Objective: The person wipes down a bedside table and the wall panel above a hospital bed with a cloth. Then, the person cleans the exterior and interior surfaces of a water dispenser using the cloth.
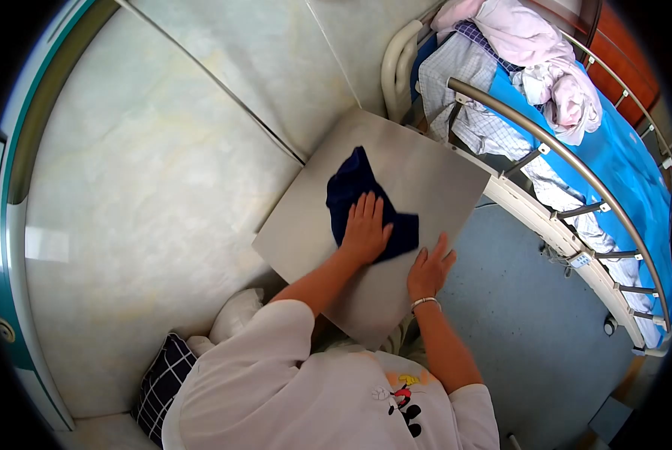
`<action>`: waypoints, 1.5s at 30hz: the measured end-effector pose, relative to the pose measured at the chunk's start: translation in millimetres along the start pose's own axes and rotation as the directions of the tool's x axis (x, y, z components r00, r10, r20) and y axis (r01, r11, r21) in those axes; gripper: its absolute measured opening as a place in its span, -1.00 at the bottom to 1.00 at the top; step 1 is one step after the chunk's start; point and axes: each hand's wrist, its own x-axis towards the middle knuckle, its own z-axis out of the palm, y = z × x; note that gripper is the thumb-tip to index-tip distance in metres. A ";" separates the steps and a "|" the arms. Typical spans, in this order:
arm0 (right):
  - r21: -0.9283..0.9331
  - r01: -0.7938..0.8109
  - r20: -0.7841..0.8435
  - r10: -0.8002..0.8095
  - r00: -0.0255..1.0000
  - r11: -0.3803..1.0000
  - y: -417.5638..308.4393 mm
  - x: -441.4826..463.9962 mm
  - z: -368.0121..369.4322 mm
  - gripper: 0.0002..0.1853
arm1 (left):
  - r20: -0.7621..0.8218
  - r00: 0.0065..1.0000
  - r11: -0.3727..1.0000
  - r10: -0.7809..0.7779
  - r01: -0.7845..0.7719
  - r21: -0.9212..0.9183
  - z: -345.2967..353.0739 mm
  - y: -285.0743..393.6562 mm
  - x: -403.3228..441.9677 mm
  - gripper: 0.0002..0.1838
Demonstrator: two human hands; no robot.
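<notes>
A dark blue cloth lies spread and rumpled on a square grey tabletop. My left hand rests flat on the cloth, fingers stretched out and pointing away from me, not gripping it. Beside the lower right corner of the cloth, my right hand is over the right edge of the tabletop. Its fingers are apart and nothing is in them. A bracelet circles my right wrist.
A bed with a curved metal rail, a blue sheet and piled pink clothes is at the right. Pale wall panels border the tabletop on the left. A dark checked cushion lies at lower left. Blue-grey floor shows between tabletop and bed.
</notes>
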 end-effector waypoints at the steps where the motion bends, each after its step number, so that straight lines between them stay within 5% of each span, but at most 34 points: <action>1: 0.000 -0.004 0.002 0.004 1.000 1.000 1.7 0.5 2.0 -0.44 | -0.027 1.000 1.000 -0.003 0.003 0.028 9.4 -9.6 19.0 -0.37; 16: 0.136 0.144 0.006 -0.146 0.989 0.980 27.2 -10.2 4.9 -0.52 | -0.107 0.933 0.915 -0.344 0.359 0.186 62.6 -127.1 233.7 -0.45; 19: 0.258 0.143 0.020 -0.153 0.988 0.955 23.7 -5.7 -0.8 -0.52 | -0.098 0.952 0.935 -0.291 0.304 0.183 62.4 -120.5 218.1 -0.45; 28: 0.044 0.181 0.222 -0.187 0.957 0.982 31.9 -2.7 -8.1 -0.45 | 0.119 0.991 0.996 -0.066 0.059 0.062 5.0 13.1 54.9 -0.42; 31: 0.148 0.252 0.204 -0.279 0.938 0.956 45.6 -0.5 -14.8 -0.46 | 0.255 0.957 0.990 -0.139 0.131 0.048 -26.2 43.6 -14.3 -0.38; 35: 0.289 0.257 0.442 -0.366 0.819 0.922 72.7 8.4 -39.1 -0.44 | 0.355 0.902 0.969 -0.247 0.241 0.061 -53.8 65.9 -102.6 -0.34; 41: 0.241 0.559 0.273 -0.608 0.745 0.793 62.8 -12.6 -66.5 -0.46 | 0.267 0.835 0.865 -0.481 0.502 -0.009 -41.7 101.5 -130.9 -0.35; 43: 0.356 0.734 0.327 -0.813 0.482 0.578 41.0 -20.2 -72.2 -0.50 | 0.176 0.770 0.763 -0.613 0.635 -0.124 -25.8 110.5 -120.1 -0.37; 45: 0.419 0.750 0.325 -0.856 0.403 0.512 27.3 -29.7 -68.0 -0.51 | 0.107 0.823 0.725 -0.559 0.547 -0.419 -17.8 105.7 -119.2 -0.44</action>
